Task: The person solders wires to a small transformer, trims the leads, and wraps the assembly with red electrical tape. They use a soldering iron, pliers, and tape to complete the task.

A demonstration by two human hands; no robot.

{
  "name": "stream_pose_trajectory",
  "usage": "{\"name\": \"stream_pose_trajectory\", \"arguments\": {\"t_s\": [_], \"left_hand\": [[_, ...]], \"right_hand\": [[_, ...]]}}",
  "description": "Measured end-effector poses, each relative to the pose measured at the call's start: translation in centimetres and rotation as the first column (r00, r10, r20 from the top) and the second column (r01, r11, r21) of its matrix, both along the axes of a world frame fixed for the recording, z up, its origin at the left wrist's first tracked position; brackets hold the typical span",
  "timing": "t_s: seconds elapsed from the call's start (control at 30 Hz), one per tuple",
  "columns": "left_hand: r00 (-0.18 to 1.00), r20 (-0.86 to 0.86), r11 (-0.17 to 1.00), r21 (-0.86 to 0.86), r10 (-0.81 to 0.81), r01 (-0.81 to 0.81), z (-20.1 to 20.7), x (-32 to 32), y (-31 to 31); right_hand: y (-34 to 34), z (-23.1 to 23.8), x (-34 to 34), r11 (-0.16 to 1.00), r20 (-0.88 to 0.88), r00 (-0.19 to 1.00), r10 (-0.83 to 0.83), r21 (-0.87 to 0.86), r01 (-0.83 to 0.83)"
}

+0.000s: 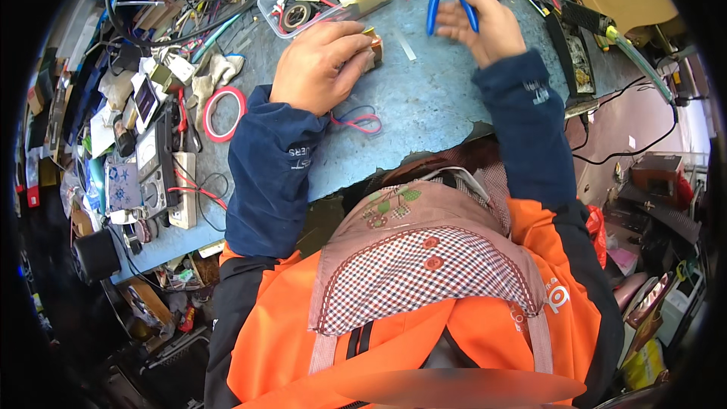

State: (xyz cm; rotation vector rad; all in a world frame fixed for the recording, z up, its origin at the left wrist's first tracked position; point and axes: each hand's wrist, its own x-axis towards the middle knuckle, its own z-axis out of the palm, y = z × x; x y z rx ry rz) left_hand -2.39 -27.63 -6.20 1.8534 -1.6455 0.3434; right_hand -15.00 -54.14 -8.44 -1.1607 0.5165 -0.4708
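My left hand (322, 64) is closed round a small boxy brown part (374, 49) with a yellowish edge; my fingers cover most of it. Just below that hand, a loop of thin red and dark wire (362, 123) lies on the bench, and whether it joins the part is hidden. My right hand (491, 30) loosely holds blue-handled pliers (463, 1), one handle between thumb and fingers. The handles are spread apart, and the tool's head points to the far side. The two hands are apart.
A clear plastic box (265, 9) of tape and small parts stands beyond my left hand on the blue bench (416, 98). Red tape (222, 136), a meter (151, 163) and tangled leads crowd the left. At right lies a soldering iron (632, 57) with its cord.
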Motion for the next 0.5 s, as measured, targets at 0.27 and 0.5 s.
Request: {"name": "stream_pose_trajectory", "arguments": {"t_s": [0.27,0.5], "left_hand": [[0.998,0.061,0.995,-0.099,-0.028,0.034,-0.1,0.1,-0.7],[0.999,0.036,0.997,-0.069,-0.036,0.039,-0.2,0.1,-0.7]], "right_hand": [[5.6,-0.1,-6.3,0.866,0.137,0.925,0.354,0.325,-0.380],[7.9,-0.5,-6.4,0.865,0.046,0.898,0.437,0.252,-0.433]]}}
